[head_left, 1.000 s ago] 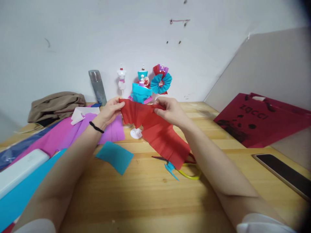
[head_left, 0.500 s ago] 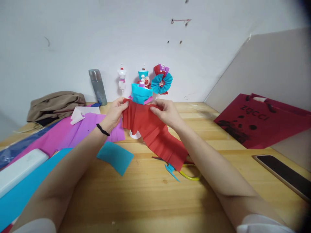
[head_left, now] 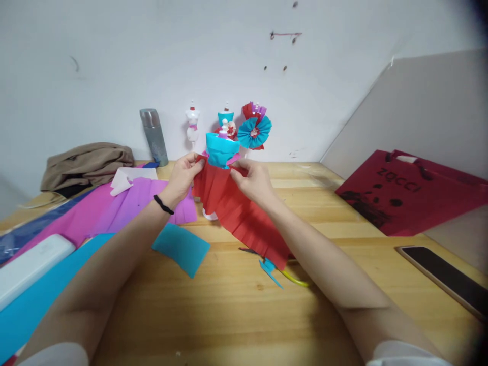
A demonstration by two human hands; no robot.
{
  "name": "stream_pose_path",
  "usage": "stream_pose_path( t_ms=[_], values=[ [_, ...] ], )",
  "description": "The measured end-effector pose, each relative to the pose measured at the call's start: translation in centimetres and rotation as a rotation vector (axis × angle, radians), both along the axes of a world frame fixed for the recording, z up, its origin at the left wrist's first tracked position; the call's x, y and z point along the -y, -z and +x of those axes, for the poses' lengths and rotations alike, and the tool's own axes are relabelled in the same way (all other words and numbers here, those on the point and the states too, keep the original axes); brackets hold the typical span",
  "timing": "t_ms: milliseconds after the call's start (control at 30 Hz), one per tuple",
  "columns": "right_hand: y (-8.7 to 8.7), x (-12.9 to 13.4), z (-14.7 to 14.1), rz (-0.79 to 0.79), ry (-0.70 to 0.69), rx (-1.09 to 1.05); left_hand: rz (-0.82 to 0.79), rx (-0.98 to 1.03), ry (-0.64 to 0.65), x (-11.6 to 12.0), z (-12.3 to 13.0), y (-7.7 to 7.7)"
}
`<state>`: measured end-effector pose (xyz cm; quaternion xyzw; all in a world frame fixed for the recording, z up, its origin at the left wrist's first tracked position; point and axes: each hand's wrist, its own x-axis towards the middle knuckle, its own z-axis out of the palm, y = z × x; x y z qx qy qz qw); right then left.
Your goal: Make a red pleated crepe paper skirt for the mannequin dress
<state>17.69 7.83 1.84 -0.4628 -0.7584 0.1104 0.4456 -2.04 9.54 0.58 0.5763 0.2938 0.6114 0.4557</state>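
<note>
L hand (head_left: 183, 176) + R hand (head_left: 253, 179): both grips pinched on red paper (head_left: 246, 217), teal form (head_left: 222, 150) btwn. Uneven pull could tear it; scissors (head_left: 296, 280) below R grip may snag it.

Soft, fairly even light covers the wall (head_left: 152, 61), palest around its middle and greyer toward left and right. A blurry shadow darkens the near table (head_left: 312, 325) beside the right arm (head_left: 328, 264); gentle shading marks the folds of the red sheet (head_left: 236, 203). The flask (head_left: 155, 140) glints faintly on top. Fine detail smears, the phone (head_left: 446, 277) looks stretched, and the right edge blackens.
</note>
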Motion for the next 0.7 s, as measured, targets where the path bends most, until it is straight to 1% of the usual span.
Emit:
stream_pose_path(
  t_ms=[200,333,433,567,700],
  values=[
    [-0.5,-0.8,0.4,0.032,0.058,0.050,0.003,-0.029,-0.034,0.4,0.3,-0.5],
    [-1.7,-0.4,1.0,0.059,0.084,0.083,0.079,-0.050,-0.065,0.3,0.6,-0.7],
    [-2.6,0.0,1.1,0.065,0.065,0.084,0.099,-0.022,-0.063,0.2,0.7,-0.7],
    [-3.5,0.2,0.5,0.049,0.032,0.071,0.060,0.020,-0.023,0.3,0.7,-0.6],
    [-3.5,-0.2,-0.5,0.044,0.044,0.103,0.012,0.079,-0.011,0.4,0.7,-0.4]
  ],
)
